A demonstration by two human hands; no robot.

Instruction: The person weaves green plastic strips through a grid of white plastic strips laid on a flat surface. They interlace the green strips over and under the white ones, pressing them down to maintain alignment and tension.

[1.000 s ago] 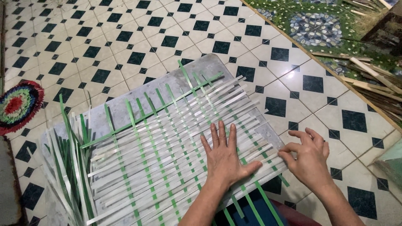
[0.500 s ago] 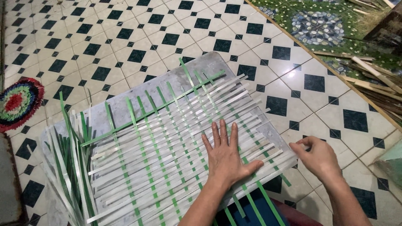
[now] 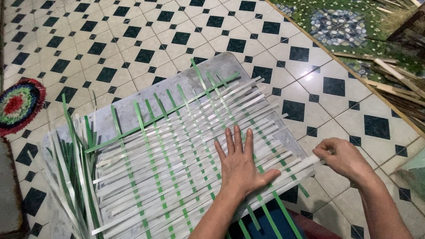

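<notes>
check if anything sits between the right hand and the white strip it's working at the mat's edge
Nothing visible does. The right hand already pinches the end of the white strip, while the left hand lies flat on the woven mat beside it.

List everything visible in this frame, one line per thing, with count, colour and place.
woven mat: one, white and green strips, on the board, centre.
board: one, grey, flat on the floor under the mat.
loose strips: a bundle, green and white, at the mat's left edge.
round rug: one, multicoloured, far left.
tiled floor: white with black diamonds.
patterned floor: green, top right.
sticks: several, pale, right edge.
left hand: flat on the mat.
right hand: grip on a white strip end.
</notes>
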